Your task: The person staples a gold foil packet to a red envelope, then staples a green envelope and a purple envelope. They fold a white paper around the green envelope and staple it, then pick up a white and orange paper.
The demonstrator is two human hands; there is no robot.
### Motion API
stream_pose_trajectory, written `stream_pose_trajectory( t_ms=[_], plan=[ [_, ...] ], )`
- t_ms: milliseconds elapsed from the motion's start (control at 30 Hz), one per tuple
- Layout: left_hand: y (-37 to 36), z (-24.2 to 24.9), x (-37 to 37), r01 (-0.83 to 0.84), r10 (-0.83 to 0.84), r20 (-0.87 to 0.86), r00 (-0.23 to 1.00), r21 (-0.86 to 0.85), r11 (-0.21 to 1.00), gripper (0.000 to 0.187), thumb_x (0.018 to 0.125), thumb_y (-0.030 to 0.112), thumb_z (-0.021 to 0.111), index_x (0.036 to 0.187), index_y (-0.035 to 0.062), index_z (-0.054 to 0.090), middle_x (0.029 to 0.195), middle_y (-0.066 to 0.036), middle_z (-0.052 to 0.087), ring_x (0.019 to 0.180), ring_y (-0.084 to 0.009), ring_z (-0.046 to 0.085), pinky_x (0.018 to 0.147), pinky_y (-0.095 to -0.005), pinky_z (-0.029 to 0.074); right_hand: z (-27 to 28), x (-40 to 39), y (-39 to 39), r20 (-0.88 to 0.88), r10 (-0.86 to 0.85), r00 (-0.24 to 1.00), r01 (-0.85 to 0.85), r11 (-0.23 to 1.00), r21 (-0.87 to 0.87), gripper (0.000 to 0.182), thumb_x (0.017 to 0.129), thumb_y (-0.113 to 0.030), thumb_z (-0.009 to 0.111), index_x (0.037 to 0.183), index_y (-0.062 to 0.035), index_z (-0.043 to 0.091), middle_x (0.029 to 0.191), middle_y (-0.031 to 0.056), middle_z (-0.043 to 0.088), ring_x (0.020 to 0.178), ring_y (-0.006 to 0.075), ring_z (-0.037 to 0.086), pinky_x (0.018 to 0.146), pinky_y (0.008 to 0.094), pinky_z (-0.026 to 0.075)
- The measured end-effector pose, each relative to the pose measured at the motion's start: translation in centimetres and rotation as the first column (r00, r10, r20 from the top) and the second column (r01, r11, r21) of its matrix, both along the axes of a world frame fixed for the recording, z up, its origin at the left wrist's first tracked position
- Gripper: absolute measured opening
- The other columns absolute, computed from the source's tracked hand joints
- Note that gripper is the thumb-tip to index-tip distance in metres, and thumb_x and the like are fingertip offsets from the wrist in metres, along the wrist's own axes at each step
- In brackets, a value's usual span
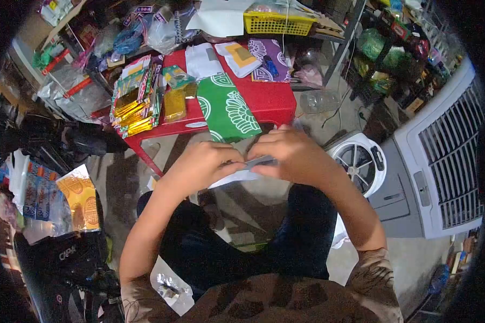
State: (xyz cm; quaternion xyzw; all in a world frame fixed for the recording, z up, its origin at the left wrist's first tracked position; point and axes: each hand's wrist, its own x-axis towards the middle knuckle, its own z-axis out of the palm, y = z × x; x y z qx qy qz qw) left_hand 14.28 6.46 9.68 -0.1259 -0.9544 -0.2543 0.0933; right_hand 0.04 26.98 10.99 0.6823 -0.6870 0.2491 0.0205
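A green paper sheet (229, 107) with white printed motifs stretches from the red plastic table toward me, its near end under my fingers. My left hand (213, 161) pinches that end, fingers curled and thumb near the middle. Close beside it, my right hand (285, 156) is closed on the same end, thumb below and fingers on top. Between the two thumbs a grey folded strip (260, 161) shows, and a white paper edge (234, 177) hangs just under my left hand. My fingers hide part of the fold.
On the red table (275, 99) lie a pile of shiny gold-edged packets (134, 105), a gold packet (175, 105), white folded papers (203, 60) and a purple patterned sheet (269, 59). A round fan (358, 164) and a grey air cooler (442, 161) stand at right. A yellow basket (277, 24) sits behind.
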Motion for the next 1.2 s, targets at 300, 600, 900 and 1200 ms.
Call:
stream_pose_trajectory(
  t_ms=[300, 600, 900, 1200],
  plan=[
    [-6.4, 0.1, -2.3, -0.154, 0.218, -0.445, 0.868, 0.176, 0.972, 0.020, 0.085, 0.014, 0.073, 0.101, 0.0031, 0.071, 0.103, -0.012, 0.071, 0.101, -0.0309, 0.066, 0.092, -0.0409, 0.049, 0.0, -4.3, -6.1, 0.469, -0.238, 0.851, 0.115, 0.954, 0.277, 0.019, 0.087, -0.021, 0.071, 0.096, -0.0036, 0.073, 0.084, 0.0098, 0.073, 0.071, 0.0178, 0.068, 0.071, 0.0356, 0.054],
    [-6.7, -5.5, -7.7, -0.359, 0.518, -0.430, 0.739, 0.400, 0.844, 0.042, 0.088, 0.019, 0.070, 0.124, 0.0011, 0.058, 0.115, -0.021, 0.060, 0.111, -0.0397, 0.057, 0.098, -0.0452, 0.044, -9.1, -13.7, -12.9, 0.903, -0.373, 0.211, 0.256, 0.913, 0.317, 0.029, 0.092, -0.032, 0.070, 0.109, -0.0089, 0.073, 0.095, 0.0004, 0.070, 0.085, 0.0105, 0.063, 0.076, 0.0261, 0.050],
    [-5.5, -7.2, -6.2, -0.298, 0.309, -0.163, 0.937, 0.088, 0.951, 0.062, 0.085, 0.035, 0.075, 0.136, 0.0076, 0.054, 0.141, -0.018, 0.050, 0.133, -0.0375, 0.046, 0.111, -0.0481, 0.037, -10.0, -14.6, -14.6, 0.833, -0.483, 0.271, 0.314, 0.862, 0.398, 0.034, 0.089, -0.034, 0.074, 0.104, -0.0036, 0.073, 0.089, 0.0020, 0.071, 0.072, 0.0105, 0.063, 0.063, 0.0276, 0.052],
    [-5.8, -7.5, -6.5, -0.220, 0.229, -0.104, 0.968, 0.087, 0.971, 0.067, 0.080, 0.029, 0.080, 0.137, 0.0088, 0.053, 0.145, -0.015, 0.048, 0.136, -0.0367, 0.043, 0.112, -0.0475, 0.037, -9.1, -14.3, -13.7, 0.633, -0.531, 0.563, 0.353, 0.847, 0.397, 0.035, 0.091, -0.035, 0.072, 0.091, 0.0004, 0.074, 0.072, 0.0082, 0.070, 0.067, 0.0159, 0.068, 0.061, 0.0312, 0.054]
  ],
)
